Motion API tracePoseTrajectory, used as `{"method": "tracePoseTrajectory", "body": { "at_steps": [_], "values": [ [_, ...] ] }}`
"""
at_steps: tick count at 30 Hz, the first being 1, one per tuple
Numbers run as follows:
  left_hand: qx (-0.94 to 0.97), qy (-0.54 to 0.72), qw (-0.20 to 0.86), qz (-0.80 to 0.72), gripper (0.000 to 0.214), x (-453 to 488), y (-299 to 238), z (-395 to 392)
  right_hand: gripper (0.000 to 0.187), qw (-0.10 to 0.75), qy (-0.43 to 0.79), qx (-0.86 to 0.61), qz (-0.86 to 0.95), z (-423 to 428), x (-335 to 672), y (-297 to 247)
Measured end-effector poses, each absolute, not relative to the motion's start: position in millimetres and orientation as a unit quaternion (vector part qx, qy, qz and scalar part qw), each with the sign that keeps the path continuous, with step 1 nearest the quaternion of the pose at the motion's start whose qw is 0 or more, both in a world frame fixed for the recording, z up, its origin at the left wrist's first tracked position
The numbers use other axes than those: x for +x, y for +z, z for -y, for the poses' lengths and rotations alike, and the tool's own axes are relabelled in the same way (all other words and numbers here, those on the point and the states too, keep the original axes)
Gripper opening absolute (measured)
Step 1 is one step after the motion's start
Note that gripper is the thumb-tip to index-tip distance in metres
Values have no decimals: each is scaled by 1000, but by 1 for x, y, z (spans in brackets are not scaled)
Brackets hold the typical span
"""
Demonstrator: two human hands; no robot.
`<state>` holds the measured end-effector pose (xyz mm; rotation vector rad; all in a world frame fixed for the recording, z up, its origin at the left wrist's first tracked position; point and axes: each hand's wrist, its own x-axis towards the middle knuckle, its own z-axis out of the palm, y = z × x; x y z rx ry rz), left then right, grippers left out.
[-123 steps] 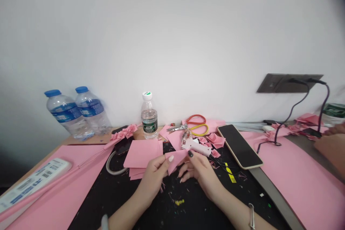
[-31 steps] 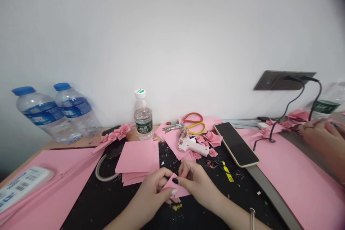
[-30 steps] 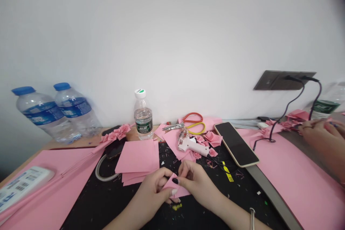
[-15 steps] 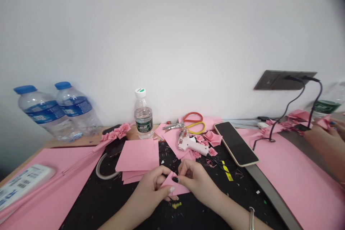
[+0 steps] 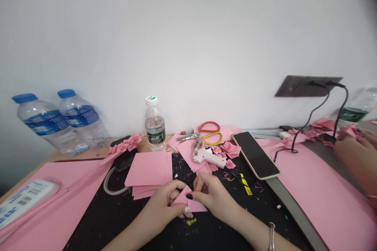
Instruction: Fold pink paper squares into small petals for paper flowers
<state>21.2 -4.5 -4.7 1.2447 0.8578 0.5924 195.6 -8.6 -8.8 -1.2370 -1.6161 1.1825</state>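
Pink folded paper (image 5: 186, 204) is resting between the person's two hands, over a black mat (image 5: 235, 223) near the middle of the table's front edge. Its long axis is running left to right across the table, and its peak is pointing toward the back edge. The left hand (image 5: 157, 207) is nearly closed, pinching the paper's left side between thumb and curled fingers. The right hand (image 5: 211, 197) is also nearly closed, gripping the right side with a dark-painted fingernail (image 5: 190, 196) beside the peak. Keeping the edges aligned while pressing along the crease appears the best way to get a sharp fold.

Just behind the left hand, a stack of pink paper squares (image 5: 149, 169) is lying on the mat. Behind the right hand, a white glue gun (image 5: 206, 157) is lying among pink paper roses (image 5: 230, 149), near scissors with red and yellow handles (image 5: 209, 127) and a black phone (image 5: 255, 155). Toward the table's right edge, a co-worker's hand (image 5: 353, 153) is working beside pink paper scraps (image 5: 324, 124).
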Motion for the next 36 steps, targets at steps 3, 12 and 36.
{"method": "tracePoseTrajectory", "body": {
  "at_steps": [3,12,36],
  "values": [
    [560,266,685,-383,24,22,-4,4,27,383,466,-485,634,9,196,-10],
    [561,261,687,-380,25,20,-2,6,22,373,532,-471,596,10,192,-4],
    [577,214,721,-319,32,13,-5,9,24,285,490,-407,716,17,198,5]
  ]
}}
